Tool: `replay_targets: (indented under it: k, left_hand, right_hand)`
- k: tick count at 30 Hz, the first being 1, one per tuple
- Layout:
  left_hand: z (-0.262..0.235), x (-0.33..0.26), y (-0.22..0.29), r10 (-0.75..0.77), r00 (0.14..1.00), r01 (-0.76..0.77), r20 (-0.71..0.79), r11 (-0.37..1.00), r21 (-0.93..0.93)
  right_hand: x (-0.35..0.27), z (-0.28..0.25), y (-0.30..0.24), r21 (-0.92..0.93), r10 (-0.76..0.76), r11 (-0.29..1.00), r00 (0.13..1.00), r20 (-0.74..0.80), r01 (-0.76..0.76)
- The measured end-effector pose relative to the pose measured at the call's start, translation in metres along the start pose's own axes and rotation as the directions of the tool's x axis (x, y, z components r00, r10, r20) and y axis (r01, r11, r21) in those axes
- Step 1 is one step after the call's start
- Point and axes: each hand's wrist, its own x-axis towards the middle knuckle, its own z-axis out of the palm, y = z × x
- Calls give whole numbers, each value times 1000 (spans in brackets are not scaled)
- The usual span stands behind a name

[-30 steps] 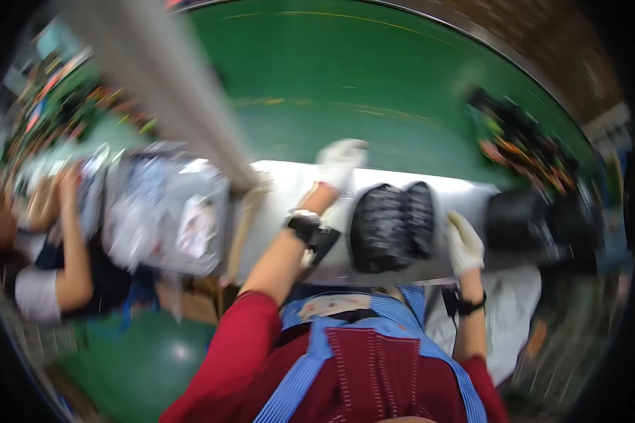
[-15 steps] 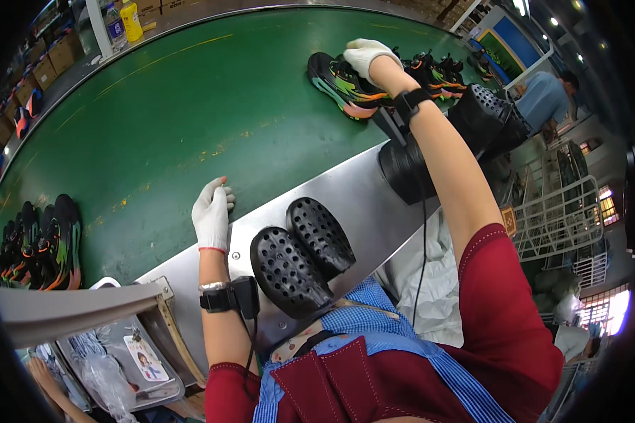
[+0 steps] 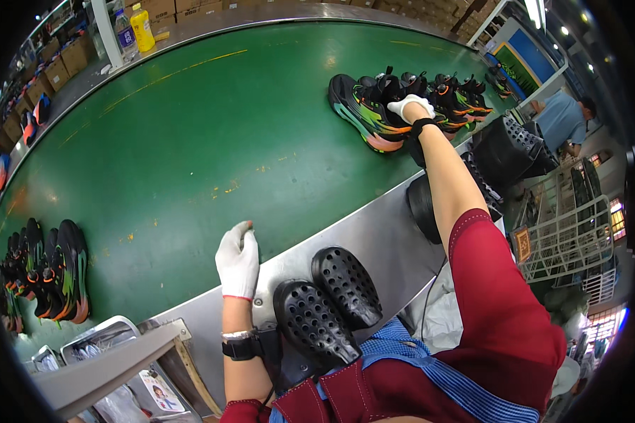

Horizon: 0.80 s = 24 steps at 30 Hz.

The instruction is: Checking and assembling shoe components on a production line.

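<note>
My right hand (image 3: 411, 108), in a white glove, reaches out to the far right. It is at the collar of a black sneaker (image 3: 365, 116) with green and orange sides; its fingers are hidden among the shoes. Behind that sneaker, more of the same kind (image 3: 448, 99) stand in a row on the green belt. My left hand (image 3: 238, 261), also gloved, hovers over the near edge of the belt (image 3: 190, 176). Its fingers are stretched out, with nothing visible in them. Beside it, a pair of black, shoe-shaped pieces with many holes (image 3: 316, 323) rests on the metal ledge (image 3: 395, 233).
Several more sneakers (image 3: 67, 271) stand at the left of the belt. Near them, a grey bar (image 3: 113, 370) crosses above plastic trays (image 3: 102, 338). Black perforated pieces (image 3: 511, 151) and a white wire rack (image 3: 564, 233) are at right, near a person in blue (image 3: 563, 123).
My right hand has come nearer and to the right across the sneaker, from its top toward the collar. The whole view has shifted, and my left hand stays near the belt's edge.
</note>
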Motion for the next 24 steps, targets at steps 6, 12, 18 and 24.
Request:
replay_targets:
  k: [6,12,18,24]
  left_hand:
    - [4,-3,19,119,993,-116,0,973,198]
    - [-4,-4,21,46,998,-37,-33,973,227]
    - [1,-4,8,52,997,-37,-52,965,259]
    - [4,0,12,122,990,-90,-76,938,335]
  right_hand:
    - [35,19,11,-44,-157,987,988,-1,157]
    - [8,14,-17,-86,-432,900,901,-48,427]
    - [-42,0,-45,-114,-585,804,811,26,584]
    - [-125,2,-61,-137,-813,576,583,10,806]
